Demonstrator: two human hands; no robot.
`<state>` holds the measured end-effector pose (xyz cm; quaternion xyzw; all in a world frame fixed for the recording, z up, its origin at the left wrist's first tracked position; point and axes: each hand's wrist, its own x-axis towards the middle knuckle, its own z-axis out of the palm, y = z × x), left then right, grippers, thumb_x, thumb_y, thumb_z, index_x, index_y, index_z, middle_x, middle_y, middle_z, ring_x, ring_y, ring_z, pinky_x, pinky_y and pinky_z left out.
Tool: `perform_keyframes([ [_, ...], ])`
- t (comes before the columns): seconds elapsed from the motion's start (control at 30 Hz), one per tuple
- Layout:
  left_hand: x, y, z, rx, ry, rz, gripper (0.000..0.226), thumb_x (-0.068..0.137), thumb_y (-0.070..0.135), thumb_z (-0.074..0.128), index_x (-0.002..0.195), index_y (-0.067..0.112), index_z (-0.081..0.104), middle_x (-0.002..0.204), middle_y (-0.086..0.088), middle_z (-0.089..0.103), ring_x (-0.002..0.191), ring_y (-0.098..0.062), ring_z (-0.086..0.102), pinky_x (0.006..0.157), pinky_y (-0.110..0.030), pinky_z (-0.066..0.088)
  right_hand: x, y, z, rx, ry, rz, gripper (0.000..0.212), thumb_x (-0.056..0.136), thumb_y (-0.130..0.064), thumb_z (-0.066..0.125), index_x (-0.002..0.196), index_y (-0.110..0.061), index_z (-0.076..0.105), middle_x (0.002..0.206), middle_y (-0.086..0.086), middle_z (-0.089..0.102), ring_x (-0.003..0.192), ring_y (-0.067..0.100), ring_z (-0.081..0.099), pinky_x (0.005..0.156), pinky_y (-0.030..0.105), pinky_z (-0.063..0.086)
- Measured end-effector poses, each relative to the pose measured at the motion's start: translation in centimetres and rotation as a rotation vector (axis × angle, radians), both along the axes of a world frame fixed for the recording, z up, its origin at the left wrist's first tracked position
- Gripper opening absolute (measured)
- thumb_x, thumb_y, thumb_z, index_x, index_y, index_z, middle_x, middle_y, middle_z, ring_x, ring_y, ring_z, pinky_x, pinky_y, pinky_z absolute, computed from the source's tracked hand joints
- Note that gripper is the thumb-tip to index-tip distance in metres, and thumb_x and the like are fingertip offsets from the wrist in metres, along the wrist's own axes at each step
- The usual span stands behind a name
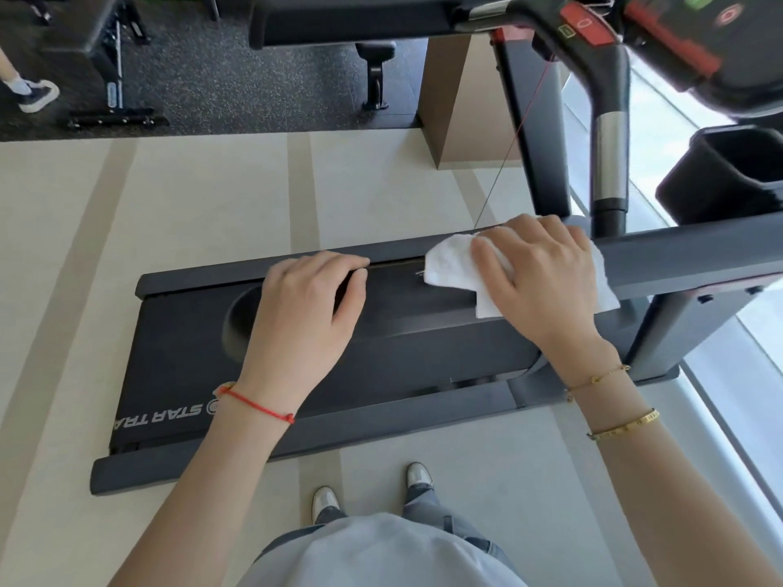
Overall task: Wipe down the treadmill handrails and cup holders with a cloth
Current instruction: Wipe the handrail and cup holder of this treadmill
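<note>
The dark near handrail (402,309) of the treadmill runs left to right in front of me, ending in a rounded tip at the left. My left hand (307,309) curls over the rail near that tip, fingers hooked on its far edge. My right hand (544,281) presses a white cloth (449,264) onto the rail further right, with cloth showing on both sides of the palm. A black cup holder (728,175) sits at the right by the console (720,40). The far handrail (610,163) has a chrome section.
Below the rail lie the treadmill belt (169,374) and its grey side rails. A thin red safety cord (523,116) hangs from the console. A brown pillar (453,99), a weight bench (106,57) and another person's shoe (36,95) are beyond. Glass runs along the right.
</note>
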<state>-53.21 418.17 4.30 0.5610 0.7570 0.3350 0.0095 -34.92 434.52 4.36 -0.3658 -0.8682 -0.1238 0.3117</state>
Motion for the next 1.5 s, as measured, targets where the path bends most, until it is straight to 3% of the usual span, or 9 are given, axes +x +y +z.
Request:
perform_keyframes([
  [0.1, 1.7, 1.5, 0.2, 0.022, -0.004, 0.020, 0.022, 0.100, 0.017, 0.052, 0.105, 0.010, 0.072, 0.103, 0.001, 0.074, 0.093, -0.022, 0.069, 0.087, -0.046, 0.051, -0.4, -0.1, -0.1, -0.016, -0.027, -0.014, 0.046, 0.099, -0.039, 0.034, 0.073, -0.021, 0.067, 0.072, -0.001, 0.059, 0.069, 0.025, 0.047, 0.071, 0.040, 0.037],
  [0.33, 4.4, 3.3, -0.1, 0.063, 0.059, 0.120, 0.022, 0.099, 0.012, 0.051, 0.090, 0.009, 0.071, 0.084, 0.001, 0.072, 0.073, -0.026, 0.065, 0.076, -0.047, 0.051, 1.0, -0.2, -1.0, 0.067, -0.071, 0.279, 0.035, 0.101, -0.043, 0.041, 0.111, -0.022, 0.067, 0.103, 0.002, 0.063, 0.083, 0.027, 0.053, 0.077, 0.042, 0.041],
  [0.57, 6.9, 5.3, 0.2, 0.031, 0.032, 0.106, 0.026, 0.102, 0.018, 0.048, 0.097, 0.011, 0.072, 0.094, 0.001, 0.074, 0.087, -0.025, 0.069, 0.087, -0.048, 0.049, 6.2, 4.5, -0.3, 0.069, 0.041, 0.035, 0.035, 0.102, -0.038, 0.038, 0.089, -0.023, 0.068, 0.088, -0.001, 0.063, 0.080, 0.026, 0.050, 0.077, 0.040, 0.038],
  [0.77, 9.1, 7.4, 0.5, 0.046, 0.041, 0.091, 0.024, 0.101, 0.016, 0.050, 0.098, 0.009, 0.072, 0.094, -0.001, 0.074, 0.086, -0.025, 0.068, 0.083, -0.047, 0.051, 5.9, 3.8, -0.6, 0.087, -0.049, 0.212, 0.033, 0.101, -0.041, 0.040, 0.106, -0.022, 0.067, 0.100, 0.001, 0.063, 0.083, 0.027, 0.052, 0.079, 0.042, 0.040],
  [0.87, 9.6, 7.7, 0.2, 0.063, 0.055, 0.108, 0.024, 0.101, 0.017, 0.049, 0.100, 0.009, 0.072, 0.098, 0.001, 0.075, 0.089, -0.023, 0.069, 0.086, -0.047, 0.050, 8.8, 6.8, -0.1, 0.087, -0.053, 0.144, 0.035, 0.102, -0.040, 0.038, 0.097, -0.022, 0.068, 0.091, 0.001, 0.063, 0.081, 0.026, 0.053, 0.076, 0.041, 0.039],
  [1.0, 10.1, 7.8, -0.1, 0.084, 0.058, 0.157, 0.023, 0.101, 0.016, 0.050, 0.100, 0.012, 0.073, 0.097, 0.004, 0.075, 0.074, -0.019, 0.062, 0.087, -0.048, 0.049, 10.6, 8.5, 0.8, 0.038, -0.019, 0.023, 0.042, 0.102, -0.037, 0.033, 0.083, -0.021, 0.068, 0.081, 0.001, 0.061, 0.075, 0.026, 0.049, 0.073, 0.039, 0.035],
  [1.07, 10.2, 7.8, -0.2, 0.091, 0.069, 0.172, 0.022, 0.100, 0.016, 0.051, 0.099, 0.013, 0.073, 0.096, 0.004, 0.074, 0.066, -0.014, 0.052, 0.085, -0.047, 0.049, 9.0, 7.1, 0.4, 0.048, -0.052, 0.121, 0.039, 0.102, -0.038, 0.035, 0.090, -0.021, 0.068, 0.087, 0.003, 0.061, 0.076, 0.027, 0.047, 0.074, 0.040, 0.035],
  [1.27, 10.3, 7.9, -0.5, 0.103, 0.090, 0.218, 0.022, 0.100, 0.016, 0.051, 0.098, 0.014, 0.073, 0.092, 0.004, 0.074, 0.068, -0.021, 0.059, 0.082, -0.047, 0.049, 8.2, 6.2, -0.3, 0.116, -0.136, 0.319, 0.039, 0.104, -0.043, 0.034, 0.115, -0.021, 0.064, 0.101, 0.005, 0.061, 0.083, 0.029, 0.052, 0.077, 0.043, 0.040],
  [1.5, 10.1, 7.8, -0.5, 0.127, 0.094, 0.225, 0.022, 0.100, 0.018, 0.051, 0.096, 0.017, 0.073, 0.092, 0.009, 0.073, 0.065, -0.013, 0.050, 0.083, -0.043, 0.049, 9.3, 7.4, -0.1, 0.083, 0.000, 0.059, 0.040, 0.103, -0.037, 0.034, 0.089, -0.021, 0.067, 0.085, 0.003, 0.061, 0.078, 0.028, 0.050, 0.074, 0.041, 0.038],
])
